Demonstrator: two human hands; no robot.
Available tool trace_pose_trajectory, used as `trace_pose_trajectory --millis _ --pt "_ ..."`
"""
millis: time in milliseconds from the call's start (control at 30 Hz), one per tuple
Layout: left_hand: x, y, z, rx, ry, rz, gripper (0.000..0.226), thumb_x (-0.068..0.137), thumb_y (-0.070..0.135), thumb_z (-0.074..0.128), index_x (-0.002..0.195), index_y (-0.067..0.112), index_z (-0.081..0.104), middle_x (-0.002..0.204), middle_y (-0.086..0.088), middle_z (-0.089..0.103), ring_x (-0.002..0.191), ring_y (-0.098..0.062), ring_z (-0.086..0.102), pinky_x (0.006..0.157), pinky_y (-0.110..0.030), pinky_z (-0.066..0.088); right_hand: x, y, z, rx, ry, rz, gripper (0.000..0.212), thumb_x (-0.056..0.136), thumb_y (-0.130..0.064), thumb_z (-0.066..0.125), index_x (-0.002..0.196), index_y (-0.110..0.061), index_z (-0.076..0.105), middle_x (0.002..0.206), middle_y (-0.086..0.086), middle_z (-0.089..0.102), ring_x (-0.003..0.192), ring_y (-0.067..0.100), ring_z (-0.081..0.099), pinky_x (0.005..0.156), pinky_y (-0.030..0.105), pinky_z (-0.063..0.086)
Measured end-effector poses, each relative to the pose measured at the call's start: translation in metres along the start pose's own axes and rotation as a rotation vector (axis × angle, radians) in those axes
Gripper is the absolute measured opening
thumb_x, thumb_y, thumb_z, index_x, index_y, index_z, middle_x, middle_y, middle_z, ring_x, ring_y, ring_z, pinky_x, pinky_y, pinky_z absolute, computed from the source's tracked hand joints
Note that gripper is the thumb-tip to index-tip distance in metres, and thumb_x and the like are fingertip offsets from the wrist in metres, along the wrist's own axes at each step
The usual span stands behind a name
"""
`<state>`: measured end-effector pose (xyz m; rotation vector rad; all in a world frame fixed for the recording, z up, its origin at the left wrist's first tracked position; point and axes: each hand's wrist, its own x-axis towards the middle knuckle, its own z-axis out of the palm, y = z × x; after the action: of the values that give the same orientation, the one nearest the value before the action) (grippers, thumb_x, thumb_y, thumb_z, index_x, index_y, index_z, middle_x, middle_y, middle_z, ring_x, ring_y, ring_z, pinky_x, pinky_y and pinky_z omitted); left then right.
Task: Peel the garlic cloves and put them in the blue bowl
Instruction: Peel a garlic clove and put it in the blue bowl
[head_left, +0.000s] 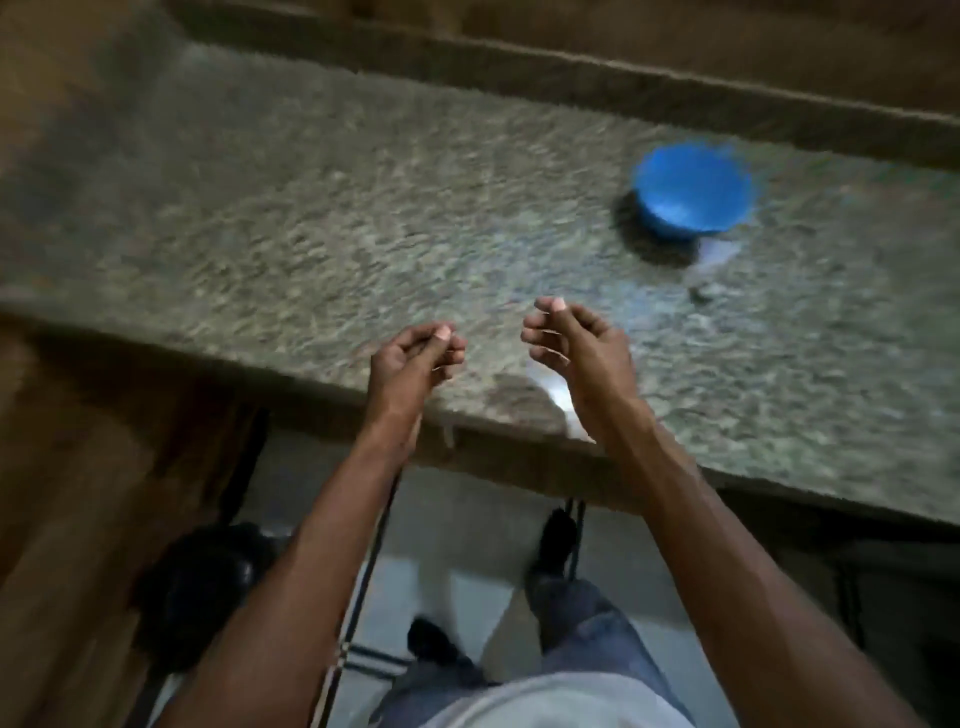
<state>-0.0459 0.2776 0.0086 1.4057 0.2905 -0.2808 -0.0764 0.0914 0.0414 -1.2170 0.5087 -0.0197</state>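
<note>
The blue bowl (691, 189) stands on the speckled stone counter (311, 208), far right of centre. A blurred whitish scrap (719, 254) and a small grey bit (701, 292) lie just in front of it; I cannot tell whether they are garlic. My left hand (415, 356) and my right hand (576, 345) hover side by side over the counter's near edge, about a forearm's length short of the bowl. Both have loosely curled fingers and nothing visible in them. The whole frame is motion-blurred.
A raised stone ledge (571, 83) runs along the back of the counter. A pale patch (553, 392) lies on the counter under my right wrist. Below the edge are tiled floor (467, 571), my legs and a dark round object (208, 582) at the lower left.
</note>
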Motion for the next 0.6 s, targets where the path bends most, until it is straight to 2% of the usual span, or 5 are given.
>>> trace_pose_trajectory --millis 200,300,367,467,600 --pt "0.054 -0.028 0.188 0.464 -0.297 0.106 0.014 0.096 0.009 0.071 0.109 0.011 0.073 0.091 -0.003 0.074 0.078 -0.01 0.07 0.066 -0.024 0.056 0.042 -0.043 -0.2 -0.469 0.339 -0.14 0.015 0.103 -0.013 0.064 0.109 -0.011 0.077 0.089 0.001 0.077 0.077 0.005 0.074 0.066 0.027 0.06" --pt "0.077 -0.048 0.248 0.675 -0.351 0.169 0.021 0.088 0.006 0.076 0.108 0.007 0.073 0.1 -0.009 0.074 0.086 -0.016 0.068 0.074 -0.029 0.059 0.061 -0.053 -0.266 -0.636 0.429 -0.112 0.013 0.096 -0.014 0.072 0.107 -0.014 0.08 0.09 -0.003 0.077 0.073 -0.006 0.07 0.063 0.017 0.058" --pt "0.087 -0.057 0.265 0.848 -0.354 0.274 0.036 0.077 0.018 0.074 0.111 0.005 0.074 0.104 -0.012 0.073 0.09 -0.018 0.067 0.084 -0.03 0.057 0.081 -0.053 -0.283 -0.743 0.372 -0.123 0.018 0.092 -0.016 0.077 0.109 -0.012 0.08 0.09 -0.001 0.077 0.071 -0.003 0.068 0.07 0.021 0.061" --pt "0.093 -0.064 0.27 1.036 -0.341 0.35 0.045 0.075 0.021 0.083 0.116 0.006 0.074 0.107 -0.013 0.066 0.094 -0.024 0.066 0.084 -0.03 0.053 0.107 -0.042 -0.28 -0.874 0.227 -0.169 0.028 0.087 -0.02 0.082 0.112 -0.008 0.08 0.093 0.007 0.078 0.079 0.012 0.07 0.081 0.031 0.059" --pt "0.099 -0.067 0.273 1.099 -0.356 0.387 0.047 0.076 0.019 0.089 0.12 0.009 0.073 0.11 -0.009 0.061 0.102 -0.026 0.065 0.086 -0.034 0.056 0.119 -0.024 -0.26 -0.968 0.21 -0.233 0.022 0.084 -0.028 0.082 0.083 -0.012 0.068 0.083 0.005 0.058 0.076 0.019 0.052 0.067 0.031 0.037"
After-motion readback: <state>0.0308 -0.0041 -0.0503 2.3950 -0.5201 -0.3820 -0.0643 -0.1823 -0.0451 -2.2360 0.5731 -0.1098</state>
